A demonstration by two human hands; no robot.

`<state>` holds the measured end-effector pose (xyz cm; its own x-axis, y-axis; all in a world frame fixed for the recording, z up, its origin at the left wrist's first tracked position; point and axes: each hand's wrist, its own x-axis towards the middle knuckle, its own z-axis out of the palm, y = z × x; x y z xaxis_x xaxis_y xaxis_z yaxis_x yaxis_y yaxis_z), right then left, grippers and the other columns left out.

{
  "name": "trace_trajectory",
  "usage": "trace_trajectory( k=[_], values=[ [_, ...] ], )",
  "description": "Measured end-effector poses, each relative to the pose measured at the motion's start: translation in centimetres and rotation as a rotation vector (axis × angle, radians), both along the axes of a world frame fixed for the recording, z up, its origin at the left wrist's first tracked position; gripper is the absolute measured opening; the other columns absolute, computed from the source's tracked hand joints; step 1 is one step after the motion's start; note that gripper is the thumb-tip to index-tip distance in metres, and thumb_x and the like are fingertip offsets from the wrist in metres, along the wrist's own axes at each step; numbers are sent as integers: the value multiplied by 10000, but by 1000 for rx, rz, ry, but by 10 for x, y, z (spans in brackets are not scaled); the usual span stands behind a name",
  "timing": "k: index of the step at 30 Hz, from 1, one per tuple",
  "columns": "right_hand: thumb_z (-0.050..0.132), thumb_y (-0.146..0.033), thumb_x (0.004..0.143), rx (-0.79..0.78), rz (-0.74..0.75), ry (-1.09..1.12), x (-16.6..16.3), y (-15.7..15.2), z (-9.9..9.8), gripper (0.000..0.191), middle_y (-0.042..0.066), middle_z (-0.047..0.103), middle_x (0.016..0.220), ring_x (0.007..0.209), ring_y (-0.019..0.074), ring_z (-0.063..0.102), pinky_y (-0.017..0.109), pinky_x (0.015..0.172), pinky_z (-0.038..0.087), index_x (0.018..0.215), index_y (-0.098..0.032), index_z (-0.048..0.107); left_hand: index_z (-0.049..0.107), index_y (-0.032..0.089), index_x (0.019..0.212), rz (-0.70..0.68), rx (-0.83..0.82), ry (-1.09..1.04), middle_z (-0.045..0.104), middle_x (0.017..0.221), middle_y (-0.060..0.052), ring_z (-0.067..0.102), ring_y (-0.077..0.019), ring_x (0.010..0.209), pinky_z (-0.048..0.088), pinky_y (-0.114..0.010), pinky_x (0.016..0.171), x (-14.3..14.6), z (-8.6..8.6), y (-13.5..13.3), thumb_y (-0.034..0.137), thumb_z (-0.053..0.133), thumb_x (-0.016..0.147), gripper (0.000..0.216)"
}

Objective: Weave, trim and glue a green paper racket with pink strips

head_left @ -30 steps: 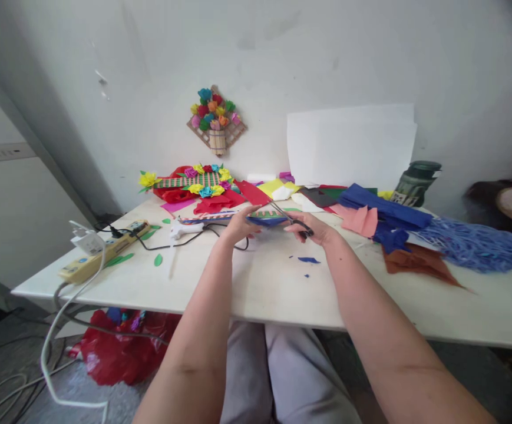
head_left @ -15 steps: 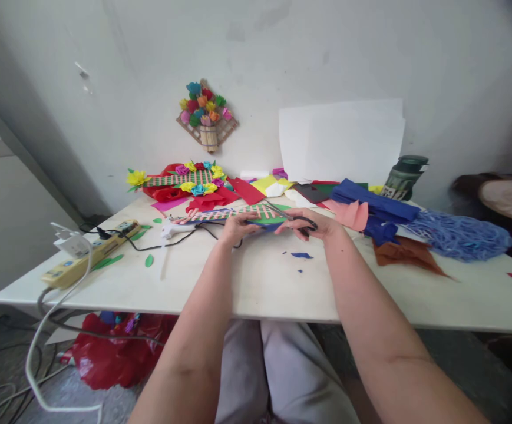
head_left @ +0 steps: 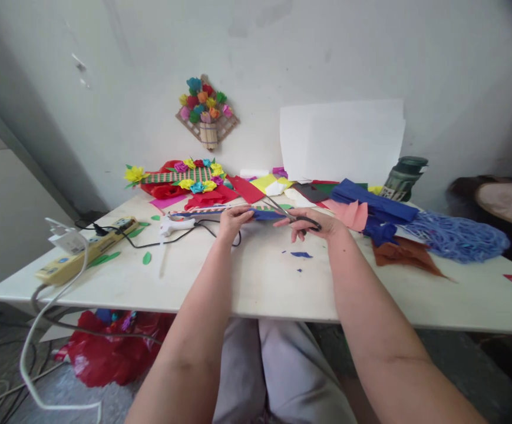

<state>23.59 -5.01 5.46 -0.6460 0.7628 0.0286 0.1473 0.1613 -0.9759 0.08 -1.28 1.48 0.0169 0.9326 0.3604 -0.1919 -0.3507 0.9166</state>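
My left hand [head_left: 235, 222] grips the near edge of a flat woven craft piece [head_left: 263, 215], with blue paper along its front and pink and green strips on top. The piece is tilted so that mostly its blue edge shows. In my right hand [head_left: 313, 224] is a pair of scissors [head_left: 297, 218] with black handles, fingers around the loops. Their blades point up and left, close to the piece's right part; whether they touch it I cannot tell. Below on the table lie small blue paper scraps [head_left: 301, 255]. A white glue gun [head_left: 178, 227] rests to the left.
A power strip [head_left: 85, 252] with cords lies at the left, near green paper leaves [head_left: 147, 258]. Behind are a flowered woven piece [head_left: 180, 176] and coloured paper [head_left: 247, 189]. Blue paper [head_left: 370, 199], a blue string bundle [head_left: 459, 235] and a green bottle [head_left: 403, 178] stand right.
The woven piece has tilted, so less of its green and pink top shows and more of its blue edge. The scissors have shifted slightly, still in my right hand.
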Motion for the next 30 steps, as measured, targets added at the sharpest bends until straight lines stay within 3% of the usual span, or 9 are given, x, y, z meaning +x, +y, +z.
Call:
trace_trajectory(
  k=[6, 14, 19, 24, 30],
  values=[
    [607, -226, 710, 12, 30, 32, -6, 0, -2, 548, 125, 575, 1177, 605, 136, 642, 195, 414, 454, 1240, -200, 470, 700, 114, 739, 37, 27, -13, 651, 947, -86, 593, -131, 626, 516, -310, 636, 0, -2, 1, 358, 758, 499, 347],
    [577, -245, 719, 23, -4, 72, 0, -3, 2, 582, 159, 572, 1174, 535, 115, 615, 186, 371, 403, 1273, -155, 423, 668, 108, 706, 8, -9, 142, 628, 1042, -107, 552, -73, 490, 468, -229, 470, -4, 0, -3, 404, 731, 525, 353],
    [584, -307, 725, -33, 92, -1, -1, -3, 3, 621, 170, 577, 1161, 475, 103, 598, 185, 344, 395, 1294, -156, 385, 662, 99, 696, 47, -1, 128, 635, 1021, -114, 554, -79, 485, 472, -232, 472, -2, 1, -3, 412, 734, 514, 369],
    [628, -282, 702, -52, 54, -96, -10, -4, 3, 652, 141, 551, 1203, 535, 109, 624, 181, 377, 429, 1301, -203, 384, 677, 103, 748, 73, 5, 39, 646, 985, -105, 590, -117, 550, 489, -251, 499, 1, 1, -3, 392, 737, 517, 375],
    [636, -251, 696, 14, 67, -24, -11, -3, 0, 669, 55, 673, 762, 600, 133, 619, 197, 477, 463, 1306, -134, 385, 671, 100, 758, 71, -14, -48, 632, 1027, -120, 625, -154, 596, 513, -290, 558, 3, 1, -4, 369, 751, 505, 377]
  ],
)
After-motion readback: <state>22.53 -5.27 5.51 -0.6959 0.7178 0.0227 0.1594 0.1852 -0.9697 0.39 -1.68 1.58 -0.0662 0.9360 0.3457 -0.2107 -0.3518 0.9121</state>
